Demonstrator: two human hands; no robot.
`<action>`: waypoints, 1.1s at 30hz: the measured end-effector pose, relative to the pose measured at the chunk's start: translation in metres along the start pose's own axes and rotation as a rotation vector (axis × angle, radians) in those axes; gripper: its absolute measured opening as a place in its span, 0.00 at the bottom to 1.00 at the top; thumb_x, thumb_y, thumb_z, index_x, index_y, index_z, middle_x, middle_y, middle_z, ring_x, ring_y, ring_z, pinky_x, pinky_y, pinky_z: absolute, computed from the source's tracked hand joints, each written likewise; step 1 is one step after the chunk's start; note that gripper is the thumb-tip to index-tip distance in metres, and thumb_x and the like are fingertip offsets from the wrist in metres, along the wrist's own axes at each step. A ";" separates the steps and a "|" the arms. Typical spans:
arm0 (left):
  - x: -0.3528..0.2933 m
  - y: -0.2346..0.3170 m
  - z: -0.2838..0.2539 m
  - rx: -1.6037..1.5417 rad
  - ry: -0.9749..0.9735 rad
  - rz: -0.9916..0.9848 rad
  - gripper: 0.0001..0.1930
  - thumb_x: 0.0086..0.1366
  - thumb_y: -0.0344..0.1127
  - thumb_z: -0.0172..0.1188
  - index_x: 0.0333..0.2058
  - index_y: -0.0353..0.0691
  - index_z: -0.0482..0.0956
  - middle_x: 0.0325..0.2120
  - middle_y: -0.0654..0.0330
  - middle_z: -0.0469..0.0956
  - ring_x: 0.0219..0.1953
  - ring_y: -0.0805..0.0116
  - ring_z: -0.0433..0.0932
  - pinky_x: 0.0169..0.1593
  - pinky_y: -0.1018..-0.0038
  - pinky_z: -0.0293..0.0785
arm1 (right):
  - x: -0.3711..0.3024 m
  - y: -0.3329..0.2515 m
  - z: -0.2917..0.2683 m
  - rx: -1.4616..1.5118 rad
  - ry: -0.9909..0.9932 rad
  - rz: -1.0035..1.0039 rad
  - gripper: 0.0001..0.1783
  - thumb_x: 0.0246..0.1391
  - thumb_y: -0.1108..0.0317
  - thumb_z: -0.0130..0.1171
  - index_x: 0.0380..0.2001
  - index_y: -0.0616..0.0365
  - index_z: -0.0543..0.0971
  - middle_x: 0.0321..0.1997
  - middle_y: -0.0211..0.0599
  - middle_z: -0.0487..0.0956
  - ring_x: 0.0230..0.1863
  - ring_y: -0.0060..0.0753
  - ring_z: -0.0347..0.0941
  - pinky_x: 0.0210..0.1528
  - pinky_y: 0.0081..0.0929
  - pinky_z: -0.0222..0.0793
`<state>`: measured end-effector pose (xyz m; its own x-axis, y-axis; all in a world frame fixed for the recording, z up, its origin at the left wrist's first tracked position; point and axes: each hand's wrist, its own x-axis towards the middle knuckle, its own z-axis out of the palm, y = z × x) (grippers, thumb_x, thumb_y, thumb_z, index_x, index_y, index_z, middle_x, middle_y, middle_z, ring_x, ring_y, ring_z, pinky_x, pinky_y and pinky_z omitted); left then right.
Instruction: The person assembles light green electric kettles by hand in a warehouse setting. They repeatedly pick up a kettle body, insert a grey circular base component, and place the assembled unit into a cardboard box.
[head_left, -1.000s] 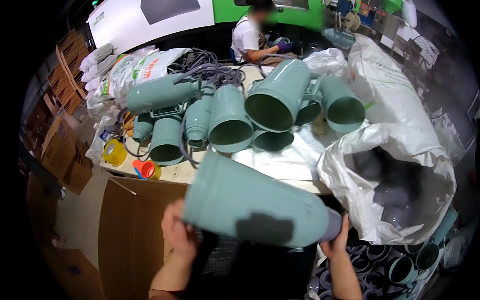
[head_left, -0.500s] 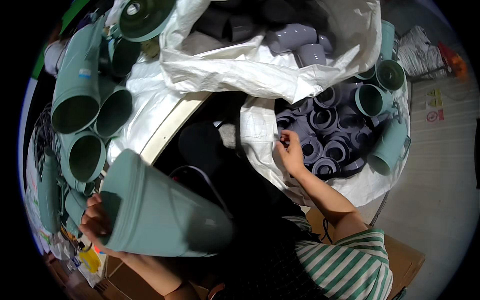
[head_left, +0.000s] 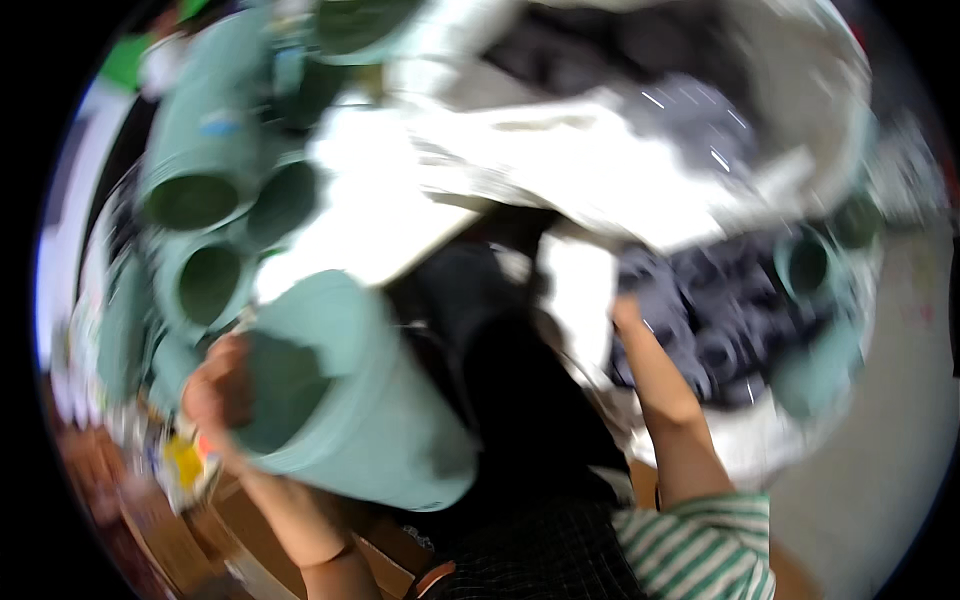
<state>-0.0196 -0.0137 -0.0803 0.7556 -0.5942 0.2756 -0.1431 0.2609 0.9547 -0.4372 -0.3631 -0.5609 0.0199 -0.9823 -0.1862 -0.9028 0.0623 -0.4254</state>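
Below the left hand [head_left: 218, 385] shows a blurred yellow object [head_left: 184, 462], with brown cardboard boxes [head_left: 160, 530] lower down, while well to the right of the right hand [head_left: 627, 313] stretches the grey floor [head_left: 850, 500], and a blurred whitish bundle [head_left: 905, 175] lies farther up on that side.

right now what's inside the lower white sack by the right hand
Many grey parts, blurred, lie in the lower white sack; green containers lie at its right edge. The right hand is over the left side. What lies beneath the top layer is covered.
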 end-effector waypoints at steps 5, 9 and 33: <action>0.007 0.004 0.050 0.086 -0.105 0.000 0.22 0.68 0.31 0.56 0.17 0.43 0.57 0.18 0.68 0.59 0.25 0.74 0.56 0.30 0.75 0.52 | -0.037 0.022 0.007 0.040 -0.207 0.019 0.20 0.53 0.63 0.67 0.43 0.68 0.78 0.39 0.53 0.84 0.44 0.47 0.81 0.50 0.38 0.75; 0.000 0.000 0.041 0.020 -0.004 -0.081 0.23 0.63 0.35 0.61 0.14 0.47 0.57 0.14 0.68 0.62 0.24 0.74 0.60 0.44 0.70 0.64 | -0.035 0.044 -0.020 0.284 -0.330 0.015 0.22 0.46 0.62 0.75 0.37 0.66 0.79 0.34 0.40 0.83 0.35 0.34 0.77 0.44 0.32 0.75; -0.023 0.039 -0.041 -0.148 -0.157 -0.152 0.55 0.48 0.60 0.72 0.69 0.36 0.60 0.65 0.44 0.68 0.66 0.54 0.69 0.68 0.61 0.62 | -0.125 -0.483 -0.156 0.770 -0.181 -1.078 0.40 0.51 0.63 0.72 0.64 0.64 0.66 0.58 0.51 0.76 0.59 0.48 0.73 0.61 0.41 0.67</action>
<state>-0.0168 0.0410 -0.0545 0.6509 -0.7431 0.1557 0.0684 0.2616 0.9627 -0.0708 -0.2976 -0.1937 0.6752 -0.5701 0.4681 0.0698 -0.5824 -0.8099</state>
